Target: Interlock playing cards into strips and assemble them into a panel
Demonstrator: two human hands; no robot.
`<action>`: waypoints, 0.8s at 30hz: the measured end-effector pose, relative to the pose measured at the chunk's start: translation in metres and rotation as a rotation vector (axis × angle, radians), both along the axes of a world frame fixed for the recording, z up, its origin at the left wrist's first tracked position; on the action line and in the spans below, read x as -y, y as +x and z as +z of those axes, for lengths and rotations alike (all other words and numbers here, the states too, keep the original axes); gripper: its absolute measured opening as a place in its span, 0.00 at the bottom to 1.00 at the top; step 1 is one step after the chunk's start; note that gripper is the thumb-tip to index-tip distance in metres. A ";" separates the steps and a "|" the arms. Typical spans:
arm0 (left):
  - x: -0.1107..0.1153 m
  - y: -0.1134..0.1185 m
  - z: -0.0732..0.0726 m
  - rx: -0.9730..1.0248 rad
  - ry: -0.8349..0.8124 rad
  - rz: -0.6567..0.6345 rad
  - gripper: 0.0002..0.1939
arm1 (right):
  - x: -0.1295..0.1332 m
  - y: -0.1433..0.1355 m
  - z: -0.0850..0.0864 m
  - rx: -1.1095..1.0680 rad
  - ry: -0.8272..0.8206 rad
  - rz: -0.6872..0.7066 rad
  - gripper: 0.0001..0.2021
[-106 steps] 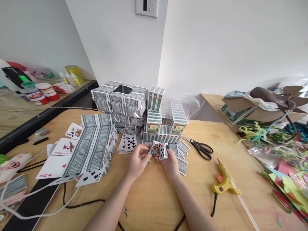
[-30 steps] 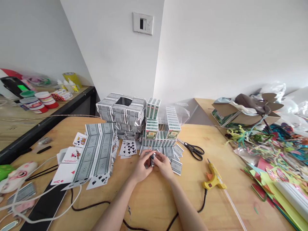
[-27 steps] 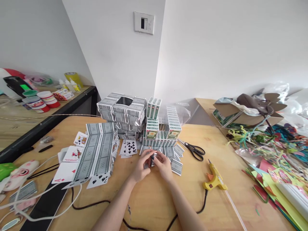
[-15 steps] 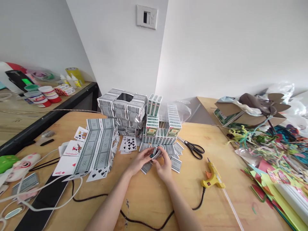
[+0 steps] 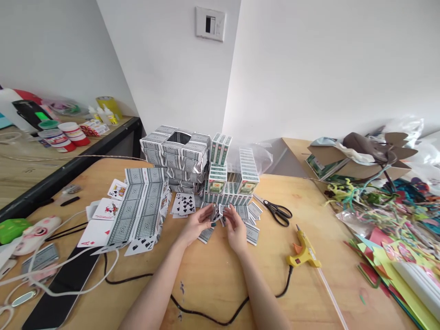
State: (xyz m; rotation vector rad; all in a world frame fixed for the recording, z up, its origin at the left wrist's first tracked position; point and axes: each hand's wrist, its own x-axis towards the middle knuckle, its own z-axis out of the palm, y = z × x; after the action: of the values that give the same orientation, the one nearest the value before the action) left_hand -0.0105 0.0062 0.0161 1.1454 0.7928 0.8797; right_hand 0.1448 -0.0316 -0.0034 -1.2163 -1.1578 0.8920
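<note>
Your left hand pinches a folded card over the table; your right hand curls beside it — whether it grips, I cannot tell. You seem mid-fold — the next move likely calls for steadying the crease. Loose cards lie beyond, before stacked card boxes.

2 bare forearms show: a left forearm behind the left grip and a right forearm behind the right grip, both smooth in outline, broadest farthest from the grip and tapering toward it. Each grip is a bare human hand with slender fingers, uncovered back to the lower edge of view. On the inner side of the left grip, 1 thumbnail wears dark teal-green polish.
</note>
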 end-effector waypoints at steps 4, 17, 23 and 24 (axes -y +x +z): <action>0.001 0.004 -0.011 -0.112 0.127 0.060 0.33 | -0.003 0.003 0.002 -0.151 -0.191 0.026 0.21; 0.009 0.011 -0.015 -0.501 0.501 0.120 0.34 | -0.005 0.004 0.003 -0.144 -0.314 0.053 0.19; 0.012 0.015 -0.014 -0.585 0.612 0.191 0.34 | -0.003 0.007 0.011 -0.127 -0.249 0.107 0.14; 0.012 0.015 -0.015 -0.587 0.620 0.199 0.34 | -0.003 0.007 0.012 -0.136 -0.249 0.106 0.13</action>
State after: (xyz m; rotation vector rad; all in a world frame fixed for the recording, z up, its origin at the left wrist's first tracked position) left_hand 0.0045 -0.0057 0.0016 1.9492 1.1655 0.9992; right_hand 0.1518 -0.0290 0.0082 -1.2799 -1.0310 1.2083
